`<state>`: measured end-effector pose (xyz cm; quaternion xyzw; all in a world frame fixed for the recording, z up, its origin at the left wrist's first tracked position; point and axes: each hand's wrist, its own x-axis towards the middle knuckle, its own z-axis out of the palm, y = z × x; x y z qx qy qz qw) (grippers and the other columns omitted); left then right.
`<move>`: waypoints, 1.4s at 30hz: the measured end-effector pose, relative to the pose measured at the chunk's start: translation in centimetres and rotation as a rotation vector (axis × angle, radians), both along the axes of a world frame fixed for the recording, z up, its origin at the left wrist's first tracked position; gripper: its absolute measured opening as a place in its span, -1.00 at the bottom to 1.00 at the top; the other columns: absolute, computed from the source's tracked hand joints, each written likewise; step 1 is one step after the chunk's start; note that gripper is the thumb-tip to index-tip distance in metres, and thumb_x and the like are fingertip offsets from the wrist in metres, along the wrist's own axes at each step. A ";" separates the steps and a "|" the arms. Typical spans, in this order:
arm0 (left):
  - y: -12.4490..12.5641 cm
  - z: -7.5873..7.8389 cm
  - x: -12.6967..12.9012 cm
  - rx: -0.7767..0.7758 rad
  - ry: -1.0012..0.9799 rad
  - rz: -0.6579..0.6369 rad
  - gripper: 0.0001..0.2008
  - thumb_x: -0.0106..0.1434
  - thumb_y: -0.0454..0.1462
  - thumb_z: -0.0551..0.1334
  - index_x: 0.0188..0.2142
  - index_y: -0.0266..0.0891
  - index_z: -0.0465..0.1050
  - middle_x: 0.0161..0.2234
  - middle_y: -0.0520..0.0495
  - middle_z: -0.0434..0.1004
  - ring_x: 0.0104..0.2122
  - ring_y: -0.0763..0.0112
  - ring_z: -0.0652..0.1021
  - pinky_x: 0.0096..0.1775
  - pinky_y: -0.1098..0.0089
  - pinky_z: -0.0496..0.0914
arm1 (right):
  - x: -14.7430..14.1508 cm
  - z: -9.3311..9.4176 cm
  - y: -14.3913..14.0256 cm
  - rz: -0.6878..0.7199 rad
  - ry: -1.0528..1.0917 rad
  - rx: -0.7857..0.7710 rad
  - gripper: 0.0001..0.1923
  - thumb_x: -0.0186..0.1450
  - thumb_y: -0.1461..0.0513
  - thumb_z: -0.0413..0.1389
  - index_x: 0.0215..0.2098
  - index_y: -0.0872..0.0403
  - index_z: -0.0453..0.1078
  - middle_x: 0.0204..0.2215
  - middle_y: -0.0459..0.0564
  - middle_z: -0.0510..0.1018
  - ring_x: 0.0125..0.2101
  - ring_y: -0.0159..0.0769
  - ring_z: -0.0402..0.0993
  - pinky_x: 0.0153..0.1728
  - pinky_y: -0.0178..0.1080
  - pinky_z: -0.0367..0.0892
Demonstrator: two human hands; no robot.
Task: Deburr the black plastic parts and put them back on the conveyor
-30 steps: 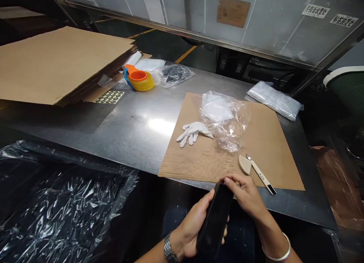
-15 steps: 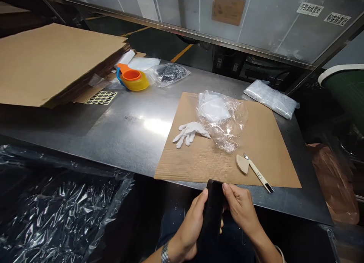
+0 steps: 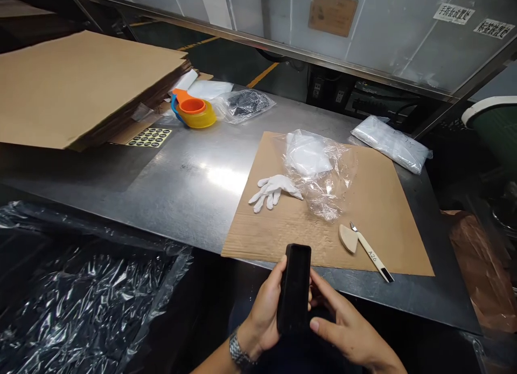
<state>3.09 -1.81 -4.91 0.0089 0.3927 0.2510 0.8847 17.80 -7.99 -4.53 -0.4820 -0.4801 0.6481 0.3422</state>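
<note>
A person's left hand grips a long black case upright, fingers curled around its edge, just below the near edge of a cardboard sheet. The right hand rests beside the case, fingers loosely spread, thumb touching it. On the cardboard, a white glove, plastic bag and small knife lie untouched; work on the case looks barely begun.
</note>
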 end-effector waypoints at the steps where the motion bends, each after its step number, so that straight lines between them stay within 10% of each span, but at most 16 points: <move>1: 0.1 0.1 0.0 0.049 -0.001 0.025 -0.56 0.25 -0.03 0.05 -0.38 -0.38 0.48 -0.53 -0.12 0.53 -0.54 0.44 0.51 -0.43 0.47 0.38 | 0.0 -0.3 0.0 -0.041 -0.002 -0.002 -0.37 0.27 0.16 0.05 0.25 -0.13 -0.08 0.20 -0.03 0.13 0.16 -0.15 0.08 0.10 -0.04 0.06; 9: -0.2 0.7 0.1 0.302 -0.033 0.120 -0.60 0.22 -0.32 0.16 0.06 -0.06 0.31 0.10 0.04 0.34 0.15 0.35 0.23 0.16 0.36 0.04 | -2.5 -1.4 2.0 -0.377 -0.001 -0.019 -0.38 0.21 0.11 0.13 0.20 0.00 0.08 0.01 0.06 0.40 -0.06 -0.19 0.35 -0.03 -0.11 0.23; 16: -1.0 1.7 -1.2 0.377 -0.024 0.019 -0.51 0.09 -0.36 0.21 0.05 -0.09 0.35 0.13 -0.01 0.29 0.18 0.18 0.15 0.19 0.19 -0.04 | -3.0 -0.2 2.1 -0.555 0.348 -0.183 -0.58 0.24 0.11 0.10 0.05 0.04 0.27 -0.04 0.04 0.45 -0.09 -0.19 0.41 -0.06 -0.13 0.29; 42: -2.0 1.4 -1.6 0.423 -0.029 0.013 -0.45 -0.07 -0.47 0.16 -0.03 -0.17 0.43 0.06 -0.05 0.39 0.15 0.15 0.22 0.18 0.18 -0.03 | -4.9 -1.5 -0.4 -0.735 0.195 -0.110 -0.42 0.22 0.10 0.13 0.15 0.05 0.07 0.01 0.09 0.42 0.03 -0.14 0.31 0.04 -0.08 0.23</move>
